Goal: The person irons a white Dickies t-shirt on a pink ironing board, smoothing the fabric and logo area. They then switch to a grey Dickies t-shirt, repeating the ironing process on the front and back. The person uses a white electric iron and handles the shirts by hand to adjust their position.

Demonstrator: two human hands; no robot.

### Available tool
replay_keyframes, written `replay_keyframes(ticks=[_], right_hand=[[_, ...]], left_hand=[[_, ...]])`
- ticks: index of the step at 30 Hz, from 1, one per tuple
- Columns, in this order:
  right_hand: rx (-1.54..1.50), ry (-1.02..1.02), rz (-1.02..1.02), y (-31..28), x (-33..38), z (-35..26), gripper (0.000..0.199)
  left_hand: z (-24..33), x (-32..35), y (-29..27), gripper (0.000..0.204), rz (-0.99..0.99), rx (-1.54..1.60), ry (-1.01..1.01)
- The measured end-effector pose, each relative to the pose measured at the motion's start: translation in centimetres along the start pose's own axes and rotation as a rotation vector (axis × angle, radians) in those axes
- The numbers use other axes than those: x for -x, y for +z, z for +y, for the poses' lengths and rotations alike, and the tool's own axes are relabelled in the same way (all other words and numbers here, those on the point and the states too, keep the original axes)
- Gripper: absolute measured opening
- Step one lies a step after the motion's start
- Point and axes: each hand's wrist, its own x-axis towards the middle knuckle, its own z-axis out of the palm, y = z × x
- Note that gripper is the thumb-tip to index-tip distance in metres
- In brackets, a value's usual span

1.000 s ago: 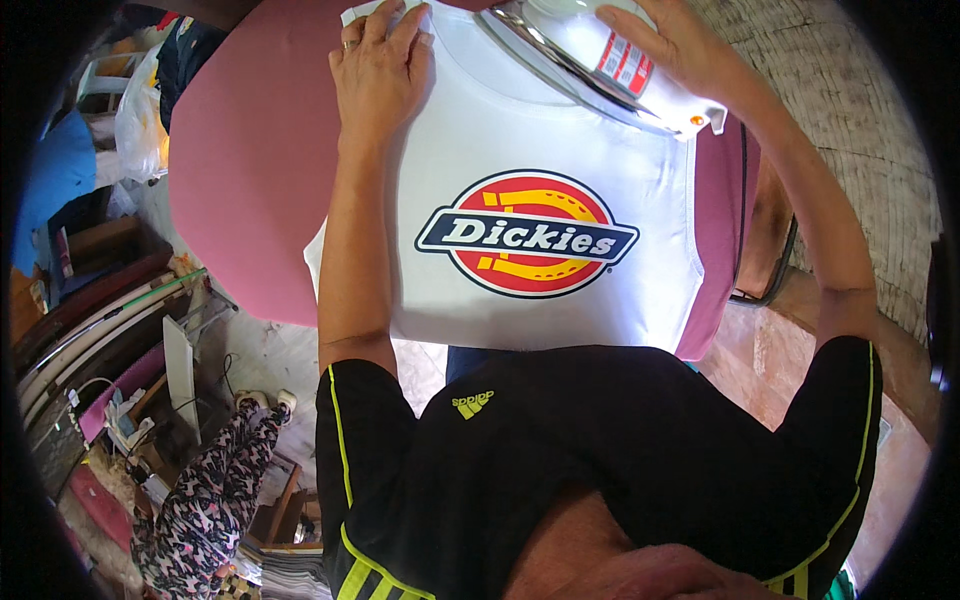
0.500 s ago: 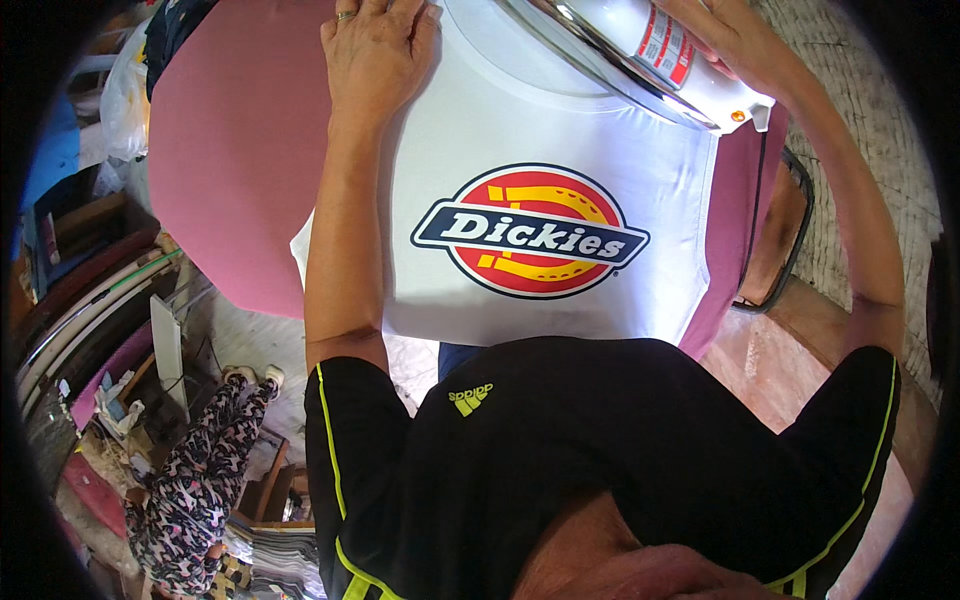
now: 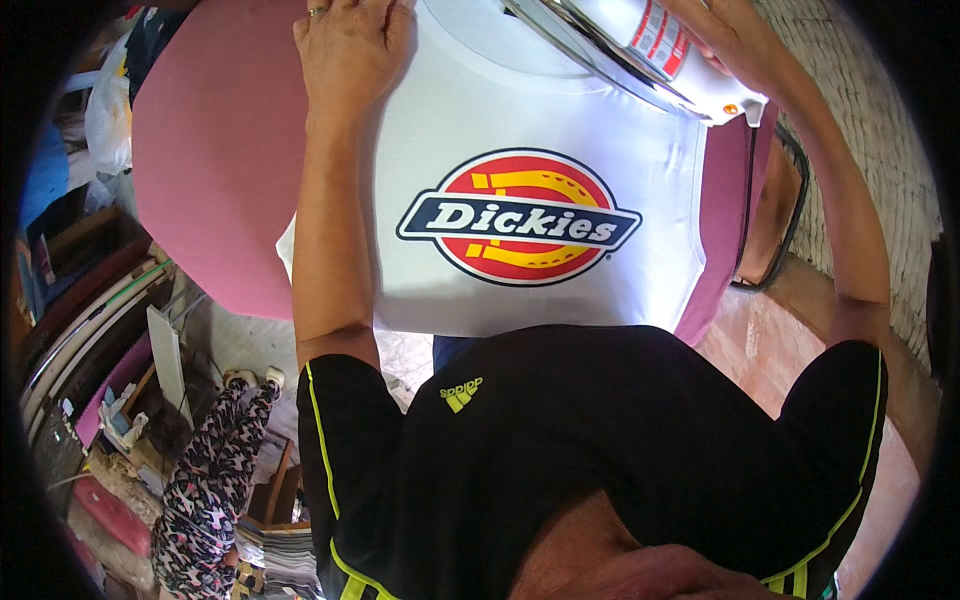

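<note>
A white T-shirt (image 3: 560, 320) with a red, dark blue and yellow oval print (image 3: 520, 217) lies spread over a pink padded board. At the upper right, my right hand (image 3: 722, 32) is closed on a white clothes iron (image 3: 612, 18), whose shiny rim rests at the shirt's neck and shoulder area. The top edge of the picture cuts off part of the iron and of that hand. My left hand (image 3: 355, 38) lies flat near the shirt's upper left, its fingers stretched away from me and their tips partly out of the picture.
The pink ironing board (image 3: 220, 150) extends left of the shirt. A black metal frame (image 3: 795, 215) shows at its right. Lower left, a person in patterned clothes (image 3: 215, 480) is beside stacked panels (image 3: 90, 340) and piled clutter. A clear plastic bag (image 3: 108, 120) hangs at the upper left.
The whole view has shifted slightly. My left hand sits a little farther left against the shirt, while my right hand keeps hold of the iron in nearly the same spot.
</note>
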Motion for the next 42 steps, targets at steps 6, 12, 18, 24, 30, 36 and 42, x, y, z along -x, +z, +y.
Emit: replay_keyframes(ticks=[6,12,18,24,30,36,42], right_hand=[[-0.158,0.324,-0.105,-1.2,1.6,-2.0,0.052],[-0.122,0.270,0.060,3.2,9.6,1.1,0.049],[0.063,0.098,0.120,3.1,13.3,-0.8,0.043],[0.250,-0.085,0.235,4.8,9.6,0.8,0.049],[0.241,-0.068,0.080,4.3,4.6,-4.8,0.044],[0.278,-0.047,0.018,4.6,2.0,-8.5,0.045],[0.159,0.051,0.006,4.6,0.9,-12.5,0.045]], left_hand=[[0.3,-0.1,-0.5,0.032,0.018,-0.010,0.006],[0.7,-0.3,-0.2,0.032,0.029,-0.017,0.016],[0.5,-0.1,-0.7,0.033,0.012,-0.038,0.001],[0.0,-0.6,0.2,0.034,0.007,-0.029,0.030],[-3.2,-1.0,0.9,0.034,0.003,0.026,0.143],[-5.9,-3.0,0.7,0.034,-0.043,0.026,0.379],[-8.7,-4.9,1.0,0.036,-0.116,0.186,0.354]])
